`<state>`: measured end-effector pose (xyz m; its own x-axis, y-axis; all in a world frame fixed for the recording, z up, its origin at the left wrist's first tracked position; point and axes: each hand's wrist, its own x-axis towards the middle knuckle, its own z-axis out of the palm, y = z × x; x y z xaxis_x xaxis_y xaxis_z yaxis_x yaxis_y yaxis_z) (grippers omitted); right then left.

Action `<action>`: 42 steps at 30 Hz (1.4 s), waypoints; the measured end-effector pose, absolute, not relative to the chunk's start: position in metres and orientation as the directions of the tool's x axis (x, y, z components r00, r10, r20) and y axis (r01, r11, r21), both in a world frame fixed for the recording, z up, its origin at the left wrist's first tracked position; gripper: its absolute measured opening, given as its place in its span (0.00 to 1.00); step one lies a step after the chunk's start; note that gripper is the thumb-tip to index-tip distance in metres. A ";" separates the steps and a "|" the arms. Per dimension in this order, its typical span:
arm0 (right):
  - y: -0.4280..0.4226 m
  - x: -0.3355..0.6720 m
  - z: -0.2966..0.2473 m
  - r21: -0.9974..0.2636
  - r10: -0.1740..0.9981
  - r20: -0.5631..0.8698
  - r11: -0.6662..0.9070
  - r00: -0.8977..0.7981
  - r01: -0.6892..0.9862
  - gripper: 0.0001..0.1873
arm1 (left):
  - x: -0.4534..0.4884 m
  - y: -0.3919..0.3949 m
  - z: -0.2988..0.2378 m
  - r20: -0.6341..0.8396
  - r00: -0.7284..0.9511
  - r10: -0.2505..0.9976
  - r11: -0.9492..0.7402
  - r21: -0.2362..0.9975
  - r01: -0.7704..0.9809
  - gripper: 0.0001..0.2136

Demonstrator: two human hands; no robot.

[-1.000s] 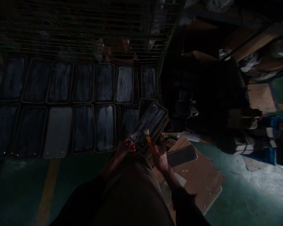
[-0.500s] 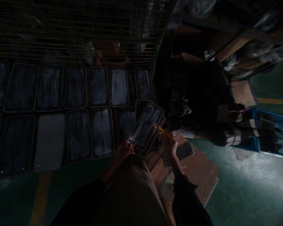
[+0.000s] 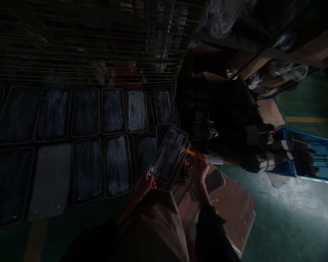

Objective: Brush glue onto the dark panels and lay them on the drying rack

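My left hand [image 3: 144, 183] grips the near end of a small stack of dark oblong panels [image 3: 168, 154], the top one streaked with white. It is held tilted above my lap. My right hand [image 3: 199, 169] is closed on a brush with an orange handle [image 3: 194, 153]. The bristles rest at the right edge of the top panel. Both sleeves are dark, and the light is very dim.
Two rows of similar white-streaked panels [image 3: 113, 109] lie on the floor ahead, one pale grey panel [image 3: 50, 180] among them. A wire rack [image 3: 98, 43] stands behind. Another dark panel [image 3: 207, 183] lies on brown cardboard [image 3: 232, 207] to my right. A blue crate [image 3: 306, 154] and cluttered shelves sit further right.
The brush has moved from the near middle of the top panel out to its right edge. The view has shifted, so the floor panels sit lower in the picture.
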<state>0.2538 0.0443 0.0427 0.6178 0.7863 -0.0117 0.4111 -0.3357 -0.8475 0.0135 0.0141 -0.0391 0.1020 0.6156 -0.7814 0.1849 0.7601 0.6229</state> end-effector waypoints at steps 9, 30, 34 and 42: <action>0.032 0.251 0.046 -0.882 0.863 -0.323 -0.423 0.389 0.206 0.24 | 0.010 0.004 -0.052 -0.700 0.139 0.700 0.675 0.713 0.190 0.14; 0.128 0.272 0.018 -0.951 0.737 -0.115 -0.276 0.666 0.141 0.22 | 0.014 0.011 -0.042 -0.787 0.072 0.613 0.783 0.617 0.083 0.25; 0.113 0.267 0.034 -0.904 0.699 -0.141 -0.380 0.701 0.197 0.24 | 0.016 0.010 -0.043 -0.793 0.061 0.606 0.792 0.609 0.051 0.26; 0.120 0.265 0.030 -0.946 0.745 -0.175 -0.308 0.644 0.098 0.24 | 0.013 0.013 -0.041 -0.813 0.019 0.582 0.809 0.581 0.087 0.25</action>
